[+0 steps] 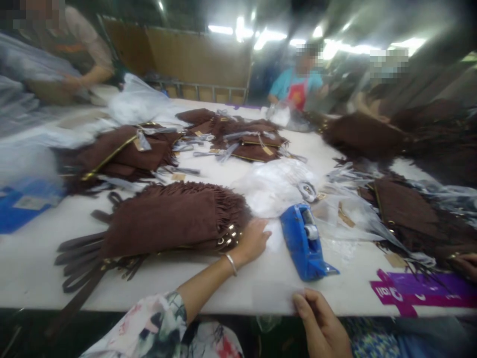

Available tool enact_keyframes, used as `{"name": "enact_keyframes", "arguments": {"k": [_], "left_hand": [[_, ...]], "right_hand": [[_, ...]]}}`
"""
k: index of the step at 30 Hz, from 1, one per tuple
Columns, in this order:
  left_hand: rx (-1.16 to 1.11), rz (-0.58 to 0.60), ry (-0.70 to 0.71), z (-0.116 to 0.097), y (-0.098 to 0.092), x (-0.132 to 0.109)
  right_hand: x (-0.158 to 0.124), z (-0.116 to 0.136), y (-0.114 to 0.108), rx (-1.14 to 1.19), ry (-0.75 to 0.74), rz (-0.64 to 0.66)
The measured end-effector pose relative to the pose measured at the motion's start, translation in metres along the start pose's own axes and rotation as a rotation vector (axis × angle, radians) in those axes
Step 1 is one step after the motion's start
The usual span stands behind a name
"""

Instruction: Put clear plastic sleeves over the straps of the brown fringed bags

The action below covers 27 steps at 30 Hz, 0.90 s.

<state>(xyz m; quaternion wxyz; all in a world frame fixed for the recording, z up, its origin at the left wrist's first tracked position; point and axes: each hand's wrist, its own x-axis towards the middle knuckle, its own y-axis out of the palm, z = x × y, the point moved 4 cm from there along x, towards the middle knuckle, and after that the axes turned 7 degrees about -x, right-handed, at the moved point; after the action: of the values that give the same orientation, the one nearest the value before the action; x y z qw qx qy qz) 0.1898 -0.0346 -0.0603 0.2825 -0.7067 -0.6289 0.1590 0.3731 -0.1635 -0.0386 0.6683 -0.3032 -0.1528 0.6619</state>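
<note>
My left hand point(255, 241), with a bracelet at the wrist, reaches over the white table beside the fringed end of a stack of brown bags point(164, 223). Its fingers are bent near white plastic wrap point(276, 184); whether they hold anything is too blurred to tell. Right of it lies a blue tape dispenser point(303, 243) with a roll in it. Down at the front edge, my right hand point(320, 320) pinches a thin translucent sheet point(274, 297) between thumb and fingers. Dark straps fan out from the stack's left end.
More brown bags with tags point(126, 149) lie across the white table point(30, 268). A blue package point(30, 201) is at the left, purple tape point(421, 291) at the front right. Several people work around the table; a hand point(467, 263) shows at the right edge.
</note>
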Motion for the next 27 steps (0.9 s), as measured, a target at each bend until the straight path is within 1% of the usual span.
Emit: {"name": "enact_keyframes", "arguments": {"k": [2, 3, 5, 7, 8, 10, 13, 17, 21, 23, 27], "left_hand": [[-0.136, 0.009, -0.036, -0.002, -0.024, -0.026], [-0.243, 0.046, -0.050, -0.004, -0.036, -0.041], [-0.550, 0.177, -0.110, -0.006, -0.057, -0.074], [-0.762, 0.270, -0.230, -0.003, -0.074, -0.106], [-0.826, 0.287, -0.299, 0.001, -0.081, -0.121], [-0.922, 0.277, -0.418, 0.012, -0.093, -0.147], [-0.966, 0.163, -0.498, 0.030, -0.111, -0.176], [-0.941, -0.031, -0.504, 0.047, -0.135, -0.209], [-0.923, -0.181, -0.454, 0.056, -0.158, -0.239], [-0.867, -0.237, -0.450, 0.060, -0.166, -0.255], [-0.760, -0.308, -0.506, 0.073, -0.172, -0.290]], "right_hand": [[0.001, 0.007, 0.004, 0.012, -0.019, 0.018], [0.002, 0.012, 0.007, 0.018, -0.033, 0.025], [0.003, 0.023, 0.017, 0.035, -0.070, 0.059], [0.003, 0.038, 0.031, 0.061, -0.113, 0.116], [0.002, 0.046, 0.040, 0.076, -0.134, 0.147], [-0.002, 0.063, 0.057, 0.099, -0.169, 0.208], [-0.008, 0.085, 0.085, 0.122, -0.206, 0.260], [-0.020, 0.098, 0.124, 0.234, -0.191, 0.309], [-0.042, 0.108, 0.166, 0.402, -0.127, 0.501], [-0.054, 0.117, 0.183, 0.418, -0.109, 0.575], [-0.070, 0.135, 0.211, 0.405, -0.136, 0.614]]}}
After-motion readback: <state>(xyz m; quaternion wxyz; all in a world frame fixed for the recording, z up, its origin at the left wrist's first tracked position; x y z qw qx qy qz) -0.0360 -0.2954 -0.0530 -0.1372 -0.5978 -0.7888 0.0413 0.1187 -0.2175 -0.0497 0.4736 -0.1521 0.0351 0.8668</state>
